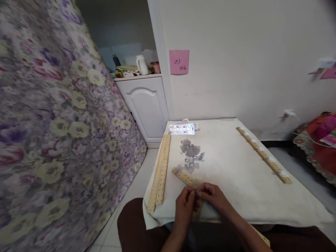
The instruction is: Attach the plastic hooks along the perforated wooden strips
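Note:
My left hand and my right hand meet at the near edge of a table under a white cloth. Both have their fingers pinched together over the near end of a perforated wooden strip that lies at an angle. What the fingertips hold is too small to make out. Just beyond the strip lies a heap of small clear adhesive hooks.
Two long perforated wooden strips lie along the table's left edge. Another strip with hooks stuck on it lies at the right. A blister pack sits at the far edge. A flowered mattress stands left; a white cabinet behind.

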Motion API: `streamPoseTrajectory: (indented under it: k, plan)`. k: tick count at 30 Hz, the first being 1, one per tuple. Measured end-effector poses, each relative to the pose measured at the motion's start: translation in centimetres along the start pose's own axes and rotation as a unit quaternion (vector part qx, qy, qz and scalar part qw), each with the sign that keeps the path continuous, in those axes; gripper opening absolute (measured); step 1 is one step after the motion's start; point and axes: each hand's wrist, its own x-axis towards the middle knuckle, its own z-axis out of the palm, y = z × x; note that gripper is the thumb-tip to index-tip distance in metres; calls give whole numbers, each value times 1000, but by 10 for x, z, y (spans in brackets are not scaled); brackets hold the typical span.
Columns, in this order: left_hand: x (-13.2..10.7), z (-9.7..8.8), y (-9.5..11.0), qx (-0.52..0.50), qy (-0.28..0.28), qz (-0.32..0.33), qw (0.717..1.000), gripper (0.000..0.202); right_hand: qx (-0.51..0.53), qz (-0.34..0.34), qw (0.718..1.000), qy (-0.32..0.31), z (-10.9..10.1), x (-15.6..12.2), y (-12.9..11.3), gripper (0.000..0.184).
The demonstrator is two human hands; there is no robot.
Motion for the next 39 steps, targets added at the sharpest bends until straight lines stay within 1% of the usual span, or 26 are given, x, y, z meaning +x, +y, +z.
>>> streamPoseTrajectory:
  k: [3, 5, 7, 8, 10, 14, 19, 23, 26, 31, 35, 39]
  plan:
    - [1, 1, -5, -2, 3, -27, 1000, 33, -2, 2, 1000, 2, -3, -5, 1, 16]
    - [1, 0, -7, 1, 4, -37, 999, 34, -27, -4, 999, 32, -9, -5, 2, 17]
    - [2, -1, -8, 6, 4, -47, 999, 35, -78, -10, 994, 71, -17, -3, 4, 16]
    - [2, -1, -8, 9, 4, -51, 999, 35, -102, -11, 992, 79, -20, -1, 6, 16]
    - [3, -2, -8, 15, 2, -57, 998, 36, -123, -10, 990, 63, -23, 6, 11, 16]
    - [6, -7, -7, 25, 0, -59, 998, 36, -92, -4, 996, 8, -19, 22, 19, 11]
    - [15, -14, -6, 46, 22, -45, 998, 34, -80, -9, 997, -12, -13, 43, 13, 9]
    - [24, -21, -7, 83, 57, -29, 995, 33, -102, -20, 995, -7, -9, 60, 11, 7]
    - [32, -26, -9, 120, 84, -14, 989, 32, -121, -21, 992, 1, -5, 73, 18, 7]
    - [44, -33, -13, 196, 122, 0, 973, 29, -149, -11, 988, 29, 1, 89, 29, 9]
    - [52, -36, -15, 253, 131, 7, 959, 26, -156, -5, 987, 42, 2, 94, 34, 12]
    - [54, -37, -16, 288, 129, 12, 949, 27, -159, 2, 986, 43, 1, 97, 40, 14]
